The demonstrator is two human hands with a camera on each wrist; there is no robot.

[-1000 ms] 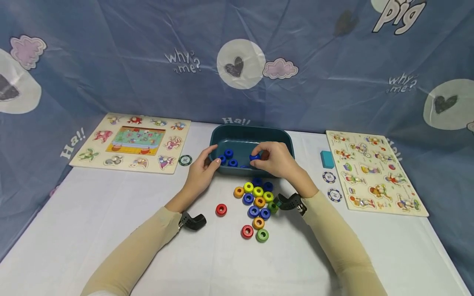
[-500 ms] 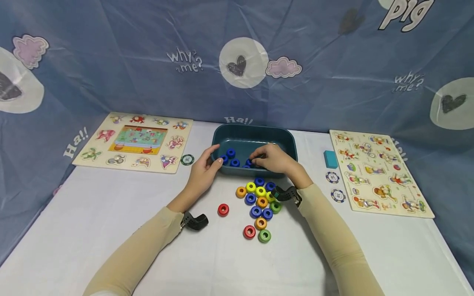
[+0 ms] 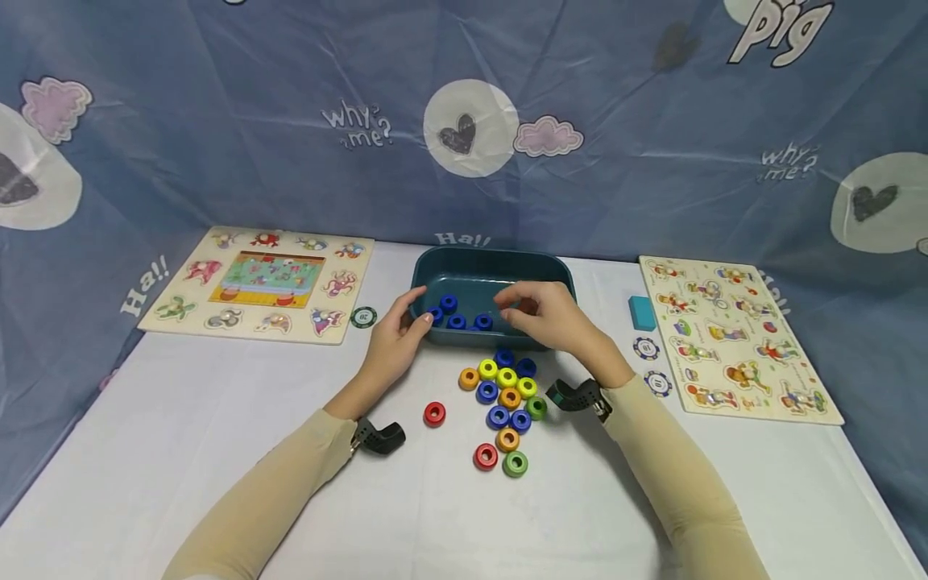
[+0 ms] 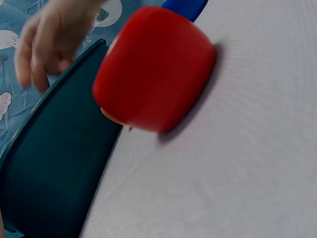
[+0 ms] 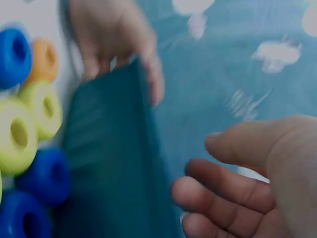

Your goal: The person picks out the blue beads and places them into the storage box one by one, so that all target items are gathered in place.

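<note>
Through my remote feed I see a creased blue cloth (image 3: 275,185) hanging like a wall behind the white desk (image 3: 377,515) and down both its sides. Pink clouds (image 3: 548,136), pale circles (image 3: 493,125) with dark hearts (image 3: 459,134), and white lettering (image 3: 357,124) decorate it. Soft light spreads across the desk.

Even light, soft shadows, blurred wrist views
</note>
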